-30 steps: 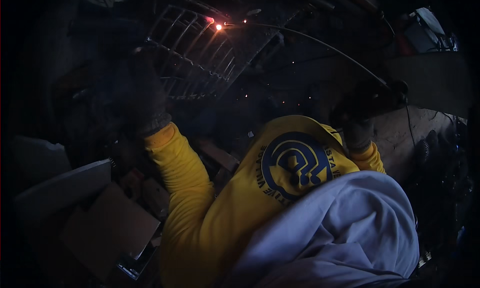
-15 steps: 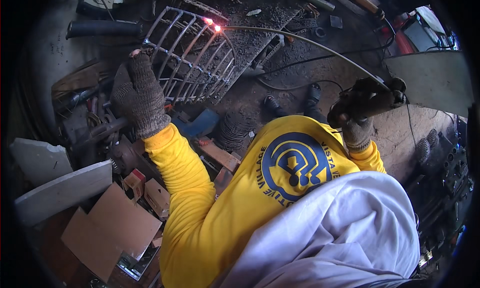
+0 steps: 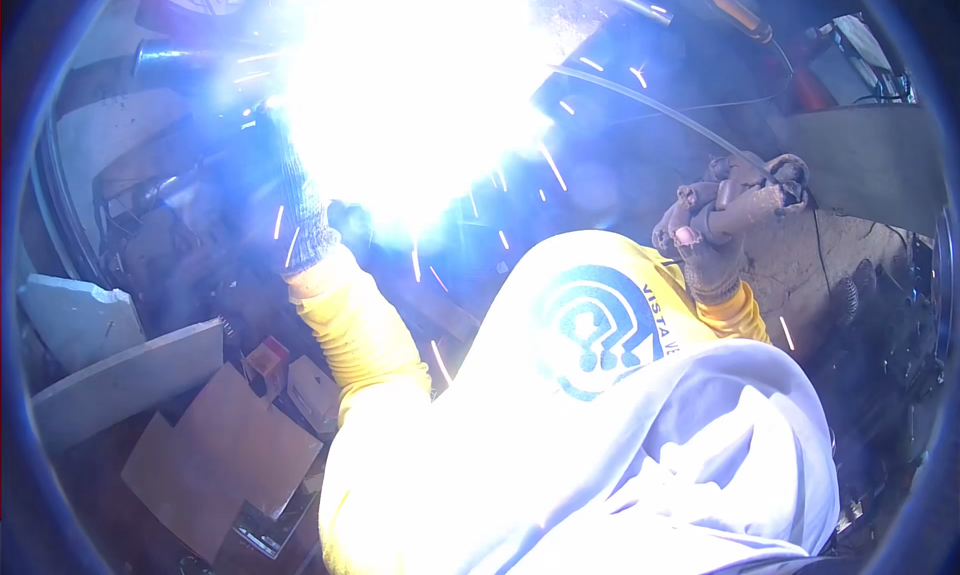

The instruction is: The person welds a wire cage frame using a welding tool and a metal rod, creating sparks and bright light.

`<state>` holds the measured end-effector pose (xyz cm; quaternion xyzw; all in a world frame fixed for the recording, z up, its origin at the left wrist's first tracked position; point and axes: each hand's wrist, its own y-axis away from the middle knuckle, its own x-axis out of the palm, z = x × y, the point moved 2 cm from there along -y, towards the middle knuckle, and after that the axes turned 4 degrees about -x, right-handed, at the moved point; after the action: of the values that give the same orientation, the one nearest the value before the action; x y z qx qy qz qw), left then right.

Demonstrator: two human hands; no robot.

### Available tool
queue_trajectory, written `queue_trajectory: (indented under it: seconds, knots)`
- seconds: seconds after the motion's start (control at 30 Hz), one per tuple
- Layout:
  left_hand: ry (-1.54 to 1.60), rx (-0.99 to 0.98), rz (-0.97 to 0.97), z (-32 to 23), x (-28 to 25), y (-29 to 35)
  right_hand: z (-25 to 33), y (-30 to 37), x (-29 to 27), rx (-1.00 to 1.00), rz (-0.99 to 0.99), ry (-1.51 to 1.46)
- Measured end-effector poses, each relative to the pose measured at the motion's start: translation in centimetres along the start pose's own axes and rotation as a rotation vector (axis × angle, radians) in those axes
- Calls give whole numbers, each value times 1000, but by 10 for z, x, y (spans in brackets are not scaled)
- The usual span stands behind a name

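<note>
A blinding white welding arc point(image 3: 410, 85) fills the top middle and hides the metal grille under it. Orange sparks point(image 3: 553, 167) fly out below the glare. My right hand point(image 3: 715, 260), in a dirty knit glove, is closed around a welding electrode holder point(image 3: 745, 207). From the holder a long thin electrode point(image 3: 660, 100) curves up and left into the light. My left hand point(image 3: 303, 210), also gloved, reaches up to the left side of the glare. Its fingers are washed out, so their grip cannot be made out.
Cut cardboard point(image 3: 220, 435) and pale board pieces point(image 3: 130, 380) lie at the lower left. A dark round tube point(image 3: 205, 60) is at the upper left. A grey panel point(image 3: 870, 165) stands at the right, below an orange-handled tool point(image 3: 730, 7) at the top.
The small red glow at the electrode's tip has burst into a bright arc with sparks, and the grille has vanished in the glare. Both arms keep nearly the same position.
</note>
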<state>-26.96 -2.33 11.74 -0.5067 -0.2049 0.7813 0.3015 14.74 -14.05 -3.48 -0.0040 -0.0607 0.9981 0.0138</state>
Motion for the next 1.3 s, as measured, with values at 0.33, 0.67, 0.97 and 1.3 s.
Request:
queue_trajectory:
  seconds: [0.33,0.67,0.97,1.3]
  knots:
    - [-85,100,-72,-3,-5,-2,9,-3,5,286,-30,-682]
    - [-56,95,-97,-1,17,0,13,-1,12,100,-21,-291]
    - [-56,220,-98,-11,-5,-10,7,3,7,186,-23,-309]
    - [711,-547,197,-11,-8,-20,4,5,6,186,-52,-246]
